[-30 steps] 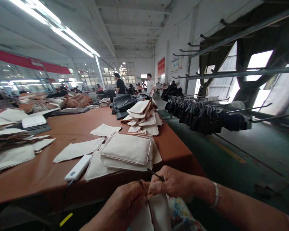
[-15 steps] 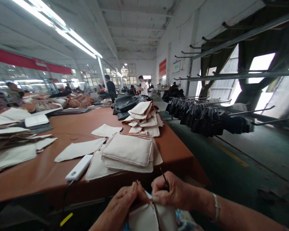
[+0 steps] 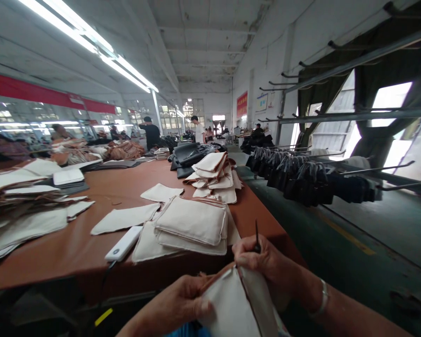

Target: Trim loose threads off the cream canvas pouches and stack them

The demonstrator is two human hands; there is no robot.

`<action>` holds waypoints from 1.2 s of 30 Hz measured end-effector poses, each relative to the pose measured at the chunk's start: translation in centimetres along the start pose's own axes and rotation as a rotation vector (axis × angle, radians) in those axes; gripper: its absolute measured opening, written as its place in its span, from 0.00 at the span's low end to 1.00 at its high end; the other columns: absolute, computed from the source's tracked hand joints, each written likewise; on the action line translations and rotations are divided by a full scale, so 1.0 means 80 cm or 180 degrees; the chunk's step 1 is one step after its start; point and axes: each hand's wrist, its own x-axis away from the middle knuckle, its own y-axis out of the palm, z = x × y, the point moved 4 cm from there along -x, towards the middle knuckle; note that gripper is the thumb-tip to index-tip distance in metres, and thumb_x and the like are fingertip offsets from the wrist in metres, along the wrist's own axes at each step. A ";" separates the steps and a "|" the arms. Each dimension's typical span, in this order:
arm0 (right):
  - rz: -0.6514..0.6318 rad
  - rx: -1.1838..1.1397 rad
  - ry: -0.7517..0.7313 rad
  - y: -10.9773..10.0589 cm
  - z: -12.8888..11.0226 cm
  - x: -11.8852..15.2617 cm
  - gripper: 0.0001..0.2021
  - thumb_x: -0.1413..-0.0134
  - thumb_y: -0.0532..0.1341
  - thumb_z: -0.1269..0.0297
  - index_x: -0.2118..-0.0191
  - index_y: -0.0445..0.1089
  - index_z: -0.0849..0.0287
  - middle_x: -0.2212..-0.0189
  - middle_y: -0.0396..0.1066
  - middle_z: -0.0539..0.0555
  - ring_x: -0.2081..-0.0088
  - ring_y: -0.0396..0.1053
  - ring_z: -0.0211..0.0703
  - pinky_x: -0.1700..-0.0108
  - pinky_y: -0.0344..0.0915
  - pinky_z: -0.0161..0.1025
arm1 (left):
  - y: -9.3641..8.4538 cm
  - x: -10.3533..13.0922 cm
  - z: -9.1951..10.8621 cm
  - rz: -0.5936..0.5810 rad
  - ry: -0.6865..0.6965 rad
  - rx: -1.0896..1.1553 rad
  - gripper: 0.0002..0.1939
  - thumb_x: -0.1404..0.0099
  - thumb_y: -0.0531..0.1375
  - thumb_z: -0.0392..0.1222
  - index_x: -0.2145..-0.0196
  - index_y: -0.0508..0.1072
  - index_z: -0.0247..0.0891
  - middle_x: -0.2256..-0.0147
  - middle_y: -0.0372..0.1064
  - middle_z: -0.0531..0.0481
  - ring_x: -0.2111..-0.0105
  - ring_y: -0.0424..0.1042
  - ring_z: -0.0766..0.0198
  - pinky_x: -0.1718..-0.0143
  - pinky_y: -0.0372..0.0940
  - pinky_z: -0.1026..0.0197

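Note:
A cream fabric pouch piece point(image 3: 228, 304) with brown edges and a dark seam down its middle is held up before me, below the table's front edge. My left hand point(image 3: 184, 299) is closed on its left side, thumb on the cream face. At the top of the seam, my right hand point(image 3: 257, 255) pinches the piece's edge. That same hand also grips a thin dark pointed tool point(image 3: 257, 234), its tip standing up past the fingers; the rest is hidden in the palm. Just beyond lies a stack of similar cream pieces point(image 3: 192, 222) on the brown table point(image 3: 126, 187).
A white device with a cable point(image 3: 123, 244) rests near the table's front edge. More cream pieces point(image 3: 31, 224) are piled left, and black pieces point(image 3: 185, 157) lie farther back. Black bags point(image 3: 294, 180) hang from a rack on the right. Several people stand or sit in the background.
The pouch piece has come up and shows more of its cream face. My right hand has moved up and right with it; my left hand's thumb now lies across the front.

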 end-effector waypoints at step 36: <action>-0.0667 0.0616 -0.0170 0.043 0.014 -0.028 0.18 0.43 0.65 0.55 0.52 0.73 0.62 0.58 0.72 0.56 0.56 0.69 0.46 0.53 0.65 0.40 | -0.007 0.025 0.026 0.0328 -0.0221 -0.0064 0.24 0.48 0.71 0.57 0.69 0.70 0.35 0.74 0.57 0.56 0.73 0.50 0.68 0.74 0.45 0.66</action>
